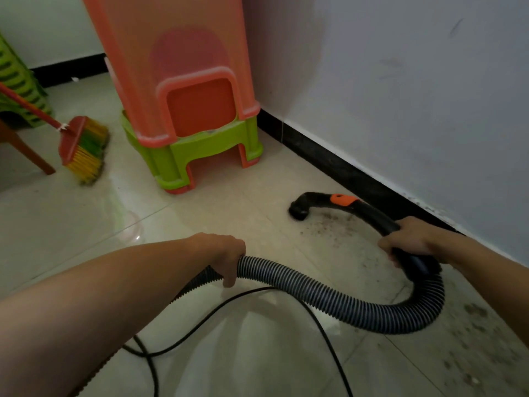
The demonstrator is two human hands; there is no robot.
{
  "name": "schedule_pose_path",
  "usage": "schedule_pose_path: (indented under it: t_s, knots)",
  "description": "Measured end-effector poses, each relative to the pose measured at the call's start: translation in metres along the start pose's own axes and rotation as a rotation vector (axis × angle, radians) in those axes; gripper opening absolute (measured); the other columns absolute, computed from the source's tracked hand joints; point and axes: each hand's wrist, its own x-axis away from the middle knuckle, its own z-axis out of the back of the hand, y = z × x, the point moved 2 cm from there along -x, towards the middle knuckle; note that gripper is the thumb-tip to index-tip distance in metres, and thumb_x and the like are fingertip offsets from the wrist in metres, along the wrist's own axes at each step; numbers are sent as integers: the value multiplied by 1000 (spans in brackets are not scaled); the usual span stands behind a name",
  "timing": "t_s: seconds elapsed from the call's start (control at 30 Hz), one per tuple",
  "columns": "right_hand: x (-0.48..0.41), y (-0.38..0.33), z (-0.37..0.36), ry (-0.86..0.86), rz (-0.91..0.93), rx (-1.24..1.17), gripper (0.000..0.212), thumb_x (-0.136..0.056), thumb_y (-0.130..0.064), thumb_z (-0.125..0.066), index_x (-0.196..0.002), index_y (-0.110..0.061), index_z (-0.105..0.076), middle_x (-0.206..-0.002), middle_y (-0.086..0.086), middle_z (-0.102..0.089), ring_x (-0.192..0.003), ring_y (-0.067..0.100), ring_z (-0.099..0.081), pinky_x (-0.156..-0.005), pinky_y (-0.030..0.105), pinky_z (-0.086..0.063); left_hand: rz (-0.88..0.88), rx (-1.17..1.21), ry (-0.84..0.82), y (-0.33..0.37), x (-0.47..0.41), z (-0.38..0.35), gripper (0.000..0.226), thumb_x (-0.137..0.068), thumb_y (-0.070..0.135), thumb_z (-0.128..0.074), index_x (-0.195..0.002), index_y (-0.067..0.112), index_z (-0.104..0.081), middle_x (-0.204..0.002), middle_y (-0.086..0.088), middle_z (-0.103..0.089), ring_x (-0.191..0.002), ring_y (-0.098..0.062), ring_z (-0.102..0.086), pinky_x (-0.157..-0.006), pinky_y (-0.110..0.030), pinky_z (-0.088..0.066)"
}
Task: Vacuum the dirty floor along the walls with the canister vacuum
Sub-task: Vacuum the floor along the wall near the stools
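**Vacuum nozzle down on the dirt by the skirting**

The black curved handle tube [357,210] of the canister vacuum, with its orange slider [343,199], arched down so that its open nozzle end [299,211] met the pale tiled floor [200,224] close to the black skirting board [343,164]. A scatter of brown dirt [335,227] lay on the tiles just behind the nozzle, between it and the wall, and more grime [472,316] spotted the floor nearer the camera along the same wall.

The right hand [412,239] was closed around the rear of the handle tube. From there the ribbed grey hose [343,302] looped down and back to the left, where the left hand [229,256] gripped it from above, fingers wrapped round. A thin black power cord [257,293] trailed across the tiles beneath the hose.

Farther off, a stack of orange and green plastic stools [186,110] stood near the corner of the white wall [400,81]. A red-handled broom [83,147] with yellow and green bristles rested on the floor to the left.
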Motion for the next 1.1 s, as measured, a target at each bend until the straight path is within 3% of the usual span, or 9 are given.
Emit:
schedule_pose_path:
  t_s: [0.13,0.27,0.43,0.53,0.63,0.73,0.87,1.1]
  knots:
    - [9,10,4,-163,5,35,28,-74,-2,-71,-99,2,-59,-65,16,-71,-55,27,-69,-53,31,-55,2,-29,-114,9,4,-15,44,-64,29,-85,-99,16,-61,-96,-3,-66,-90,-22,-65,-81,-36,-56]
    - [23,19,9,-243,25,139,26,-70,0,-71,-93,3,-60,-65,17,-70,-55,28,-69,-54,32,-56,-16,-27,-176,21,11,-30,50,-66,29,-83,-109,13,-63,-101,-6,-67,-92,-24,-66,-71,-33,-55]
    - [41,31,-8,-338,8,185,38,-61,-5,-73,-97,0,-60,-67,17,-71,-60,29,-70,-58,34,-57,-18,-43,-184,27,11,-26,45,-66,28,-84,-104,13,-64,-102,-7,-69,-93,-24,-67,-73,-34,-57]
    - [42,32,-19,-201,27,199,30,-71,-4,-74,-98,-6,-60,-72,14,-71,-61,26,-69,-57,33,-57,-27,-84,-155,32,8,-19,41,-66,28,-84,-98,16,-61,-96,-4,-66,-88,-21,-64,-73,-32,-53]
    - [39,23,-22,90,53,401,31,-78,-25,-75,-99,-16,-54,-84,6,-65,-68,18,-64,-55,28,-48,-17,-113,-85,27,7,-8,43,-65,30,-84,-96,18,-57,-91,-1,-63,-87,-22,-63,-77,-35,-54]
    - [35,9,-20,331,65,627,32,-82,-40,-69,-101,-23,-50,-83,1,-58,-68,15,-59,-54,27,-44,-3,-110,-34,21,7,-2,44,-64,32,-83,-93,22,-51,-81,3,-56,-84,-20,-61,-75,-36,-55]
    - [16,-5,-12,440,63,692,27,-87,-39,-62,-101,-20,-48,-79,2,-56,-65,18,-56,-52,28,-39,18,-91,7,15,8,-3,43,-62,34,-81,-88,25,-48,-81,3,-54,-79,-19,-59,-68,-34,-53]
    - [-17,-28,-6,498,17,681,28,-92,-33,-59,-103,-13,-43,-78,7,-54,-63,22,-54,-48,30,-31,46,-60,40,-5,2,-2,42,-61,31,-80,-89,26,-49,-84,3,-56,-81,-18,-60,-73,-36,-56]
